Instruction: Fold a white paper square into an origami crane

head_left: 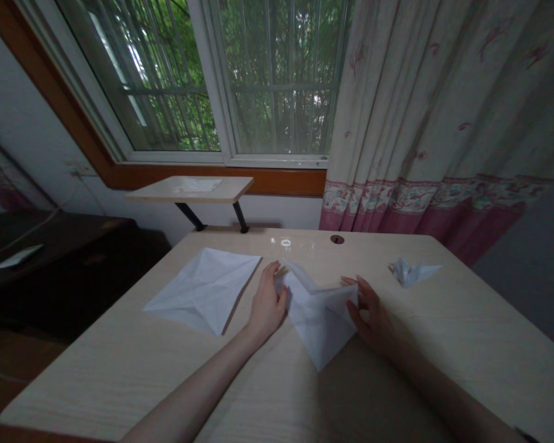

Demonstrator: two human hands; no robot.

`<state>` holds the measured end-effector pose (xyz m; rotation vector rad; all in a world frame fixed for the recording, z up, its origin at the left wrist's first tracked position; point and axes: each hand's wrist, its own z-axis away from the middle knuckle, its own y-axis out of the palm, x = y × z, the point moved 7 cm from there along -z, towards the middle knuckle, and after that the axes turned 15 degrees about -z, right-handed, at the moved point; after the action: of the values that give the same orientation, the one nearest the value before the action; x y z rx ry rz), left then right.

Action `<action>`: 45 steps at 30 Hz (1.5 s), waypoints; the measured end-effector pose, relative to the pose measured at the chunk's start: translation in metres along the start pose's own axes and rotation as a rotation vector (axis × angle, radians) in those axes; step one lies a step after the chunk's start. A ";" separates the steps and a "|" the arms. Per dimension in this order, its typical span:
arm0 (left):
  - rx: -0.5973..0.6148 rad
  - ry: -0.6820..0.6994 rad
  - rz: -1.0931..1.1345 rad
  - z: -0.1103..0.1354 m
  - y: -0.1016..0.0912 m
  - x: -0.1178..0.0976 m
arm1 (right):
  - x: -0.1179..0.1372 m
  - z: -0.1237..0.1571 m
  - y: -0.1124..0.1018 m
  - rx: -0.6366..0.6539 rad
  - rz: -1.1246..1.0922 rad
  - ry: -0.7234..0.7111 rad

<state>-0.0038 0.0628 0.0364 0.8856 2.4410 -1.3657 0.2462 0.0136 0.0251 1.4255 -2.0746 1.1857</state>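
A partly folded white paper (320, 317) lies on the pale wooden table (443, 344), its point aimed toward me. My left hand (266, 304) presses its left edge, fingers together against the raised flap. My right hand (372, 311) grips the right corner, fingertips pinching the paper's edge. A creased, unfolded white square sheet (205, 288) lies flat to the left of my left hand. A small finished folded paper figure (413, 271) sits at the far right of the table.
A small raised shelf (191, 187) on black legs stands at the table's back edge under the window. A round cable hole (337, 239) is near the back. A patterned curtain (443, 123) hangs at right. A dark cabinet (60, 246) stands at left.
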 end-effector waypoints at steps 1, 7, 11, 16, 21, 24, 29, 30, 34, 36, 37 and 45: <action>0.042 -0.017 0.017 0.001 0.004 0.002 | 0.002 -0.001 -0.001 -0.004 0.021 -0.010; 0.251 0.051 -0.063 0.005 0.021 -0.001 | 0.022 -0.009 -0.007 -0.042 0.159 -0.203; 0.305 0.212 -0.227 0.008 0.025 -0.010 | 0.021 -0.010 -0.013 -0.119 0.197 -0.203; 0.318 0.278 -0.339 0.009 0.028 -0.015 | 0.009 -0.011 -0.020 -0.216 0.232 -0.148; 0.286 0.228 -0.374 0.008 0.024 -0.013 | -0.009 -0.015 -0.026 -0.270 0.217 -0.057; 0.284 0.177 -0.386 0.006 0.021 -0.011 | -0.023 -0.015 -0.030 -0.304 0.216 0.058; 0.248 0.145 -0.404 0.004 0.016 -0.012 | -0.036 -0.015 -0.034 -0.334 0.213 0.120; 0.245 0.140 -0.410 0.003 0.016 -0.012 | -0.038 -0.015 -0.034 -0.322 0.213 0.120; 0.235 0.122 -0.417 0.003 0.013 -0.010 | -0.042 -0.017 -0.031 -0.237 0.229 0.115; 0.223 0.111 -0.413 0.003 0.012 -0.010 | -0.043 -0.017 -0.030 -0.203 0.234 0.110; 0.217 0.105 -0.412 0.003 0.011 -0.009 | -0.043 -0.017 -0.030 -0.191 0.240 0.108; 0.210 0.093 -0.403 0.001 0.008 -0.009 | -0.055 -0.016 -0.029 -0.104 0.371 0.117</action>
<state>0.0076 0.0615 0.0343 0.5204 2.6868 -1.7772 0.2925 0.0551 0.0093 0.9261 -2.3427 1.2387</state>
